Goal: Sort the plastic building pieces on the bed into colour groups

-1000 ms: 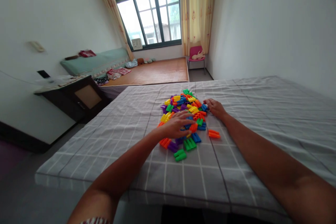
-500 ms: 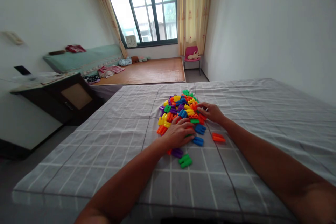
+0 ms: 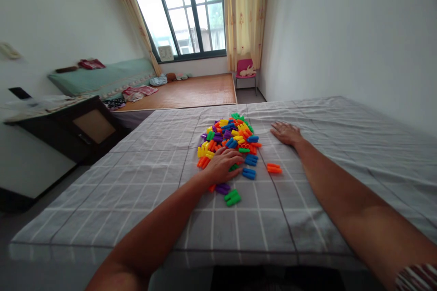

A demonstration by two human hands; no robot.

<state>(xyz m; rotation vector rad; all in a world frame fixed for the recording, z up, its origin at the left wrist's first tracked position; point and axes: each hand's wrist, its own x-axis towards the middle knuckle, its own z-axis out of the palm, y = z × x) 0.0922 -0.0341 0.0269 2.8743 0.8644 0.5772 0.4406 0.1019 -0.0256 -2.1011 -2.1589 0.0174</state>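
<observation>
A heap of plastic building blocks point(image 3: 228, 134) in orange, yellow, blue, green and purple lies on the grey checked cloth point(image 3: 150, 182). My left hand point(image 3: 223, 163) rests on the near side of the heap, fingers spread over several blocks; a green block shows beneath its fingers. To the right of the heap my right hand point(image 3: 286, 132) lies flat on the cloth, fingers stretched out, apart from the blocks. Loose pieces lie nearby: an orange block point(image 3: 274, 168), a blue block point(image 3: 249, 173), a green block point(image 3: 232, 198) and a purple block point(image 3: 222, 188).
Beyond the covered surface stands a low bed point(image 3: 198, 91) with a brown mat and some cloths. A dark cabinet point(image 3: 71, 129) is at the left, and a pink chair point(image 3: 245, 70) by the curtain. A white wall point(image 3: 341, 32) rises along the right.
My right hand has left the heap's right edge and moved right, flattening onto the cloth. My left hand stays on the heap. The view has shifted slightly.
</observation>
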